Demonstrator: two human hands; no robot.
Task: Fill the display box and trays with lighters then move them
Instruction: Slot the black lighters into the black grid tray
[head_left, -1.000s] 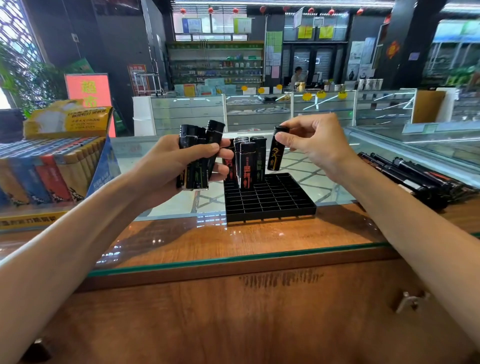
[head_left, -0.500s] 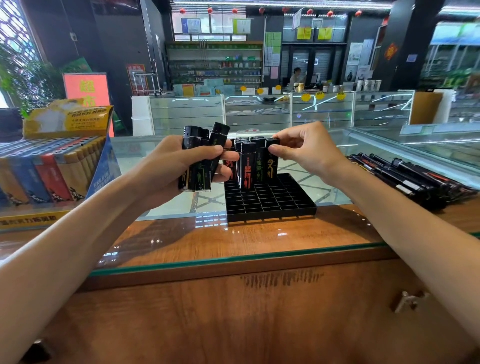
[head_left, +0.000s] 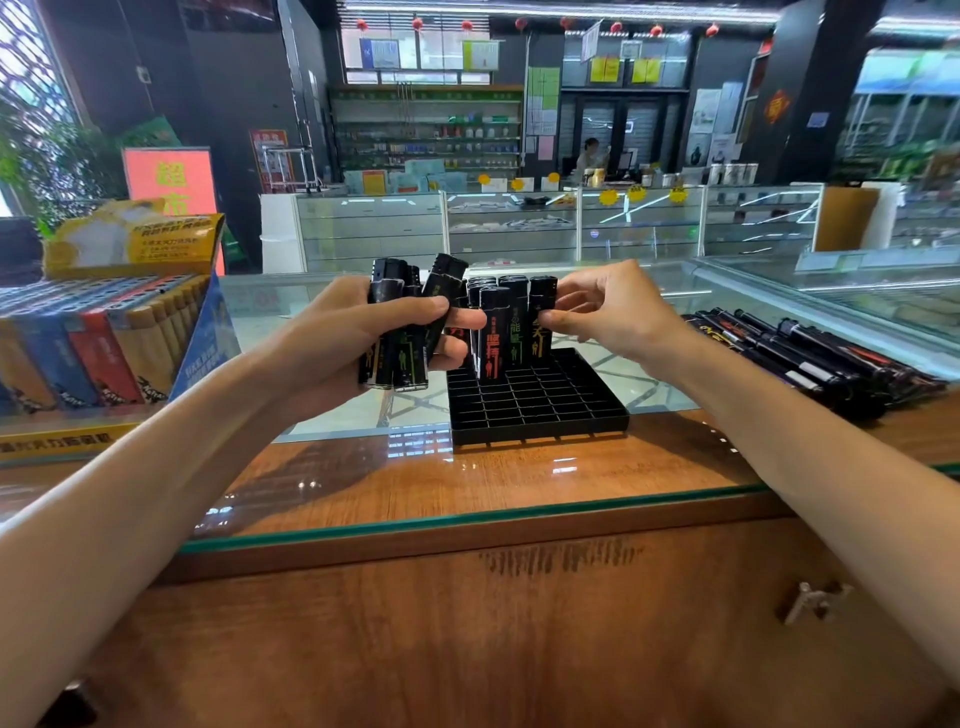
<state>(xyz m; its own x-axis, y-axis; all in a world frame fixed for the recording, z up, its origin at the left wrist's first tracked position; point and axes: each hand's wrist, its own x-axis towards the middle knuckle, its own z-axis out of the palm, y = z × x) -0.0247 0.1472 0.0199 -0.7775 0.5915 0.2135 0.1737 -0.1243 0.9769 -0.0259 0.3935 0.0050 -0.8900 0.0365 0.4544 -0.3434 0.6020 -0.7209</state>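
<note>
Lowered since a second ago, the lighter (head_left: 541, 332) now stands in the back row of the tray (head_left: 540, 415) on the worktop (head_left: 467, 483), right hand (head_left: 615, 317) fingers (head_left: 560, 315) pinching it; left hand (head_left: 337, 340) grips a spare bundle (head_left: 397, 317); most slots empty, nothing carried off yet.

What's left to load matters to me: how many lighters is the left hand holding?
3 I can tell apart, bunched in the left hand: leftmost lighter, middle lighter, and tilted lighter on the right. More may hide behind them or the fingers.
</note>
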